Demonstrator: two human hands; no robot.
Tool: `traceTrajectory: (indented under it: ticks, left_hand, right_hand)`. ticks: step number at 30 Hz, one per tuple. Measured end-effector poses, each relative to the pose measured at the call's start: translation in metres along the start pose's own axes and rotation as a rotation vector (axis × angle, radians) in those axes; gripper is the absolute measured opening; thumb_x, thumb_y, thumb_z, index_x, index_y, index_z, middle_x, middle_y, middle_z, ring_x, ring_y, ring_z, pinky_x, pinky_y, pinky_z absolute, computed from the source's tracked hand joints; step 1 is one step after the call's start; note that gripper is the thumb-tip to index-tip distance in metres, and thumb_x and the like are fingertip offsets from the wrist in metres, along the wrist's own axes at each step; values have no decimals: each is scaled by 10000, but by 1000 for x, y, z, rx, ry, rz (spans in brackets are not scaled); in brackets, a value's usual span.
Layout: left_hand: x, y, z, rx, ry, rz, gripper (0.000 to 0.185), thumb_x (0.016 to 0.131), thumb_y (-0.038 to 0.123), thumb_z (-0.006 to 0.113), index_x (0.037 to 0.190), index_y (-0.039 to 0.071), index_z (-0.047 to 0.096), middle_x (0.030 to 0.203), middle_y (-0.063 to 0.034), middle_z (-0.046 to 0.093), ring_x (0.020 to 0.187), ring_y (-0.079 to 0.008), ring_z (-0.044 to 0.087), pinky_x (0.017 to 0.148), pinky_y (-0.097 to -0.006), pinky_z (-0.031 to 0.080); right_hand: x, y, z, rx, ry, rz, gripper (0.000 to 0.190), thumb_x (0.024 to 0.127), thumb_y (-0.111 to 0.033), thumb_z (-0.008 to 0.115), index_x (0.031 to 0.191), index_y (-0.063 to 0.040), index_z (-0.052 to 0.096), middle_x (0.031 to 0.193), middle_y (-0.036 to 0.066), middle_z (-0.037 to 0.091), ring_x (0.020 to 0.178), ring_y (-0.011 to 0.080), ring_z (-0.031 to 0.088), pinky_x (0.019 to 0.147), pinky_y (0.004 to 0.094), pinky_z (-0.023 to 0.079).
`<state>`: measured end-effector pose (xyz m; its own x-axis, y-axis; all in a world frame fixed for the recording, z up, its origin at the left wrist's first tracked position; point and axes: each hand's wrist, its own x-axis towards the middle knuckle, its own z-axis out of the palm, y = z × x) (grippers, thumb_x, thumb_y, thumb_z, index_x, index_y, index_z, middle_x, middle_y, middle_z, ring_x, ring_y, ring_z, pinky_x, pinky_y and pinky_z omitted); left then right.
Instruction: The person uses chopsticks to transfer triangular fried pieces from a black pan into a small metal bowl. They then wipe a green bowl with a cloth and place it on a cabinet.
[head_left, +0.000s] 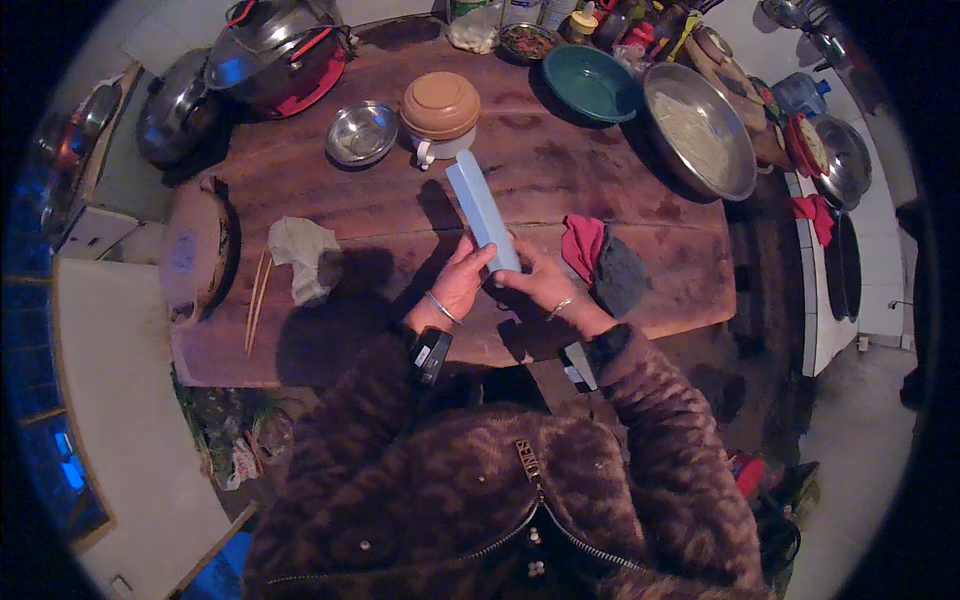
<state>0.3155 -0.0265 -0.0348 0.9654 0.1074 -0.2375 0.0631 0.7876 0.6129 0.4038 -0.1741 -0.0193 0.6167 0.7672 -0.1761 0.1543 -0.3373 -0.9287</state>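
Both my hands hold a long light-blue object (484, 214), perhaps a case or box, above the wooden table near its front edge. My left hand (461, 285) grips its lower left side, thumb on top. My right hand (541, 279) is closed around its lower right end, thumb at the near corner. The far end points towards a lidded white pot with an orange-brown cover (441, 105). Right of my hands lie a red cloth (583, 244) and a dark grey cloth (621, 277). A pale cloth (304, 251) and wooden chopsticks (259, 304) lie to the left.
A small steel bowl (361, 135) stands beside the pot. Towards the back right are a green basin (589, 84) and a large steel basin (701, 131) holding pale, flour-like contents. A round wooden board (196, 251) lies at the left edge, with a large steel pot (277, 52) at the back left.
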Motion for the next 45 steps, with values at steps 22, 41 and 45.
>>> traceTrajectory:
  ticks: [22, 41, 45]
  left_hand:
    - [-46, 2, -110, 1983, 200, 422, 598, 648, 82, 659, 1221, 53, 489, 1130, -146, 538, 1044, -344, 489, 892, -437, 395]
    - [-40, 17, -106, 1817, 199, 293, 581, 728, 132, 601, 1292, 145, 462, 1263, -140, 444, 1059, -340, 508, 868, -412, 452]
    - [-39, 22, -89, 2103, 259, 329, 568, 726, 169, 613, 1278, 179, 481, 1287, -115, 427, 1115, -315, 458, 884, -429, 406]
  right_hand:
    - [3, 43, -159, -882, 16, 86, 584, 685, -242, 693, 1228, -166, 493, 1082, 156, 588, 986, 351, 568, 851, 411, 465]
    - [50, 82, -153, -950, -252, 14, 579, 711, -228, 676, 1258, -212, 487, 1140, 129, 558, 1044, 352, 532, 898, 404, 440]
    - [46, 83, -164, -931, -223, 77, 565, 723, -203, 675, 1257, -218, 490, 1125, 136, 566, 1045, 344, 537, 890, 403, 444]
